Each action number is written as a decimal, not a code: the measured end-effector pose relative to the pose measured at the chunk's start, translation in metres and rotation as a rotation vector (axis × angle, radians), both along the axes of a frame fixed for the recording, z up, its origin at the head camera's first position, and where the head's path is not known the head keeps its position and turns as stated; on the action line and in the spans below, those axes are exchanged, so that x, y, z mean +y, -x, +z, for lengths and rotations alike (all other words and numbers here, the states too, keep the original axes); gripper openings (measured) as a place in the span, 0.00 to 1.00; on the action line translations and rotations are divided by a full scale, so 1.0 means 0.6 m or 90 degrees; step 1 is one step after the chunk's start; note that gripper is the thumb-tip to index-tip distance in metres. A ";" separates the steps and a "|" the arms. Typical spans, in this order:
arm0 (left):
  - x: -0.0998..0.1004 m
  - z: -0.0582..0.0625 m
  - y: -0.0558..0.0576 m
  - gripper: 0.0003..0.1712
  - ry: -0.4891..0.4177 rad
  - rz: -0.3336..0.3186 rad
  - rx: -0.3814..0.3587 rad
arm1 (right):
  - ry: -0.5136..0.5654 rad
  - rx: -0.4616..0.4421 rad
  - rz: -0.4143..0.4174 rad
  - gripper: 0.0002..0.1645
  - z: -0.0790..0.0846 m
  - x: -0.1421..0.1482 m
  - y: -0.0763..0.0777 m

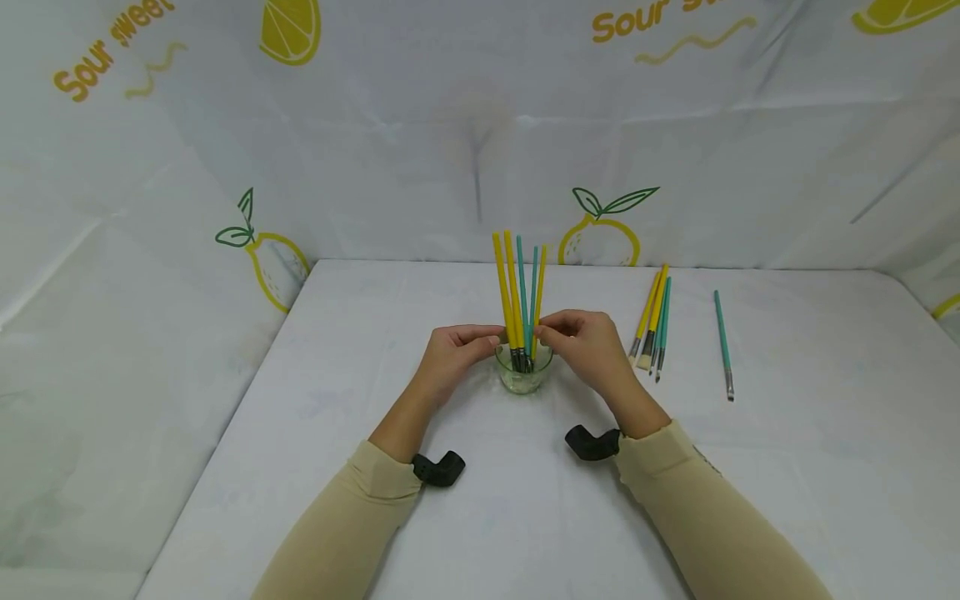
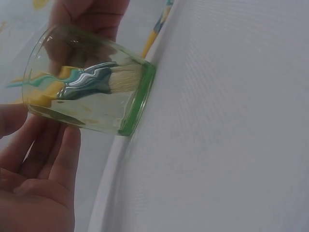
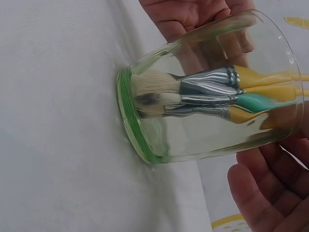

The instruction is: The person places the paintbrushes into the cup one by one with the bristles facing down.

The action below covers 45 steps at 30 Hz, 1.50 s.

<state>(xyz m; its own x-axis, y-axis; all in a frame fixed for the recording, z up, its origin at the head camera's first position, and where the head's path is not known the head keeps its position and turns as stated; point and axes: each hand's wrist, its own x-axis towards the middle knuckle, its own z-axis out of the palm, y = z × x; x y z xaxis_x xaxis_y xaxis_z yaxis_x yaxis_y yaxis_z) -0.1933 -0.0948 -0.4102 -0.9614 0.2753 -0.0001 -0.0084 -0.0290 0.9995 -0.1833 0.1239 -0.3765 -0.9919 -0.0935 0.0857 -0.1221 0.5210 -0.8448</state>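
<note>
Beige sleeves (image 1: 337, 525) lie nearest the head camera. The left hand (image 1: 450, 362) has extended fingers at the rim of a clear, green-tinted glass tumbler (image 1: 521, 383). The right hand (image 1: 588, 346) has thumb and forefinger close together beside a yellow handle; whether they pinch it cannot be told. The tumbler stands upright between both hands' fingertips, holding slim yellow and teal paintbrushes (image 1: 513, 292). The right wrist view alone clearly resolves pale bristles (image 3: 152, 83) near the green base; the head view shows full handles, plus loose brushes (image 1: 657, 312) rightward.
</note>
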 end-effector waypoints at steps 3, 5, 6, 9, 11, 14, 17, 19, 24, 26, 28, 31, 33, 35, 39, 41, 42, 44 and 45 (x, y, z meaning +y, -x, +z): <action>0.001 0.000 0.000 0.16 0.004 0.003 -0.002 | -0.021 0.012 0.007 0.14 -0.003 -0.001 0.000; 0.000 0.000 0.000 0.16 0.006 0.005 -0.001 | -0.027 0.022 0.010 0.14 -0.004 -0.002 0.000; 0.000 0.001 0.000 0.16 0.007 0.004 -0.001 | -0.030 0.027 0.012 0.15 -0.004 -0.001 0.001; 0.000 0.008 -0.003 0.16 0.011 0.002 -0.005 | -0.033 0.036 0.015 0.15 -0.006 -0.002 0.001; 0.000 0.008 -0.003 0.16 0.013 0.003 -0.007 | -0.035 0.039 0.017 0.15 -0.007 -0.002 0.001; 0.000 0.000 0.000 0.16 0.016 0.007 -0.004 | -0.036 0.043 0.017 0.15 -0.007 -0.001 0.000; 0.000 -0.001 0.000 0.16 0.022 0.010 -0.004 | -0.037 0.045 0.019 0.14 -0.006 -0.001 0.000; 0.000 -0.001 -0.001 0.16 0.025 0.010 -0.003 | -0.038 0.044 0.019 0.14 -0.007 -0.001 0.000; 0.000 -0.002 0.000 0.16 0.019 0.010 -0.002 | -0.038 0.035 0.016 0.14 -0.007 -0.001 0.000; 0.001 -0.001 0.000 0.16 0.017 0.011 -0.002 | -0.038 0.029 0.016 0.15 -0.005 -0.001 0.000; 0.001 -0.001 0.000 0.16 0.018 0.014 -0.002 | -0.039 0.024 0.017 0.15 -0.002 0.000 -0.001; 0.001 -0.001 0.000 0.16 0.015 0.017 -0.005 | -0.035 0.010 0.011 0.16 0.003 0.006 0.001; 0.001 -0.001 0.001 0.16 0.014 0.018 -0.006 | -0.026 0.001 -0.001 0.18 0.006 0.013 0.003; 0.001 -0.001 0.000 0.16 0.015 0.019 -0.007 | -0.013 -0.008 -0.021 0.19 0.011 0.026 0.007; 0.001 0.000 -0.001 0.16 0.020 0.021 -0.010 | -0.034 0.008 -0.084 0.22 0.017 0.063 0.015; 0.001 0.001 -0.001 0.16 0.021 0.021 -0.012 | -0.071 0.025 -0.125 0.24 0.018 0.087 0.018; 0.001 0.001 -0.002 0.16 0.020 0.021 -0.013 | -0.088 0.030 -0.144 0.24 0.017 0.100 0.019; 0.001 0.002 -0.002 0.16 0.019 0.021 -0.015 | -0.122 0.035 -0.179 0.25 0.014 0.127 0.021; 0.001 0.002 -0.003 0.16 0.018 0.021 -0.015 | -0.134 0.032 -0.192 0.25 0.012 0.139 0.022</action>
